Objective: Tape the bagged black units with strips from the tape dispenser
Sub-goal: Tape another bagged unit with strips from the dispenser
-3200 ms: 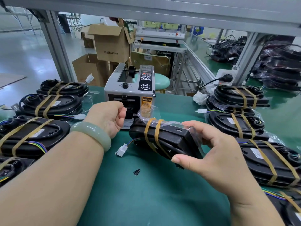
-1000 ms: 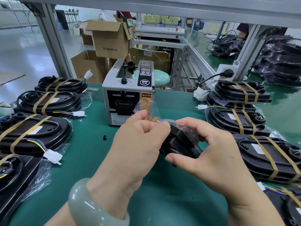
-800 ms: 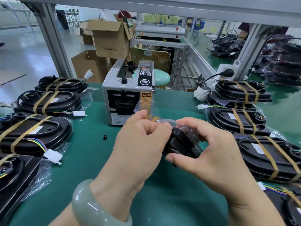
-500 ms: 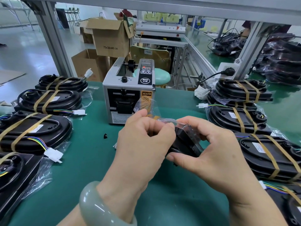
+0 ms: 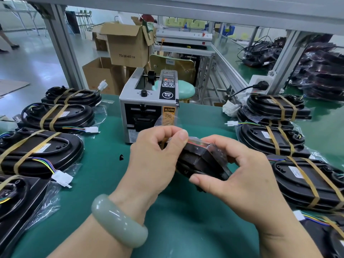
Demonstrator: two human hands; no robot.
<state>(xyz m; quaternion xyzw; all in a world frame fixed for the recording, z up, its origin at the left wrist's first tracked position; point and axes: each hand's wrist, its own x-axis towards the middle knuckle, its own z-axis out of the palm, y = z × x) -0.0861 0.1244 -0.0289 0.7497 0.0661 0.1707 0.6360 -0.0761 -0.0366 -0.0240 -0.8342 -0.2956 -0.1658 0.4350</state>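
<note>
Head view: both hands grip black unit (image 5: 202, 162), glossy bag-wrapped.

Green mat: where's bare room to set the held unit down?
Bare: near strip of mat below the held unit; lane between the left row and tape dispenser, save one small black bit. Crowded: left row, right row.

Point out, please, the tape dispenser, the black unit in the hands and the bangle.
tape dispenser (image 5: 149, 108): head view, front face.
black unit (image 5: 202, 161): head view, dark end facing the camera.
bangle (image 5: 119, 220): head view, top of the band.
</note>
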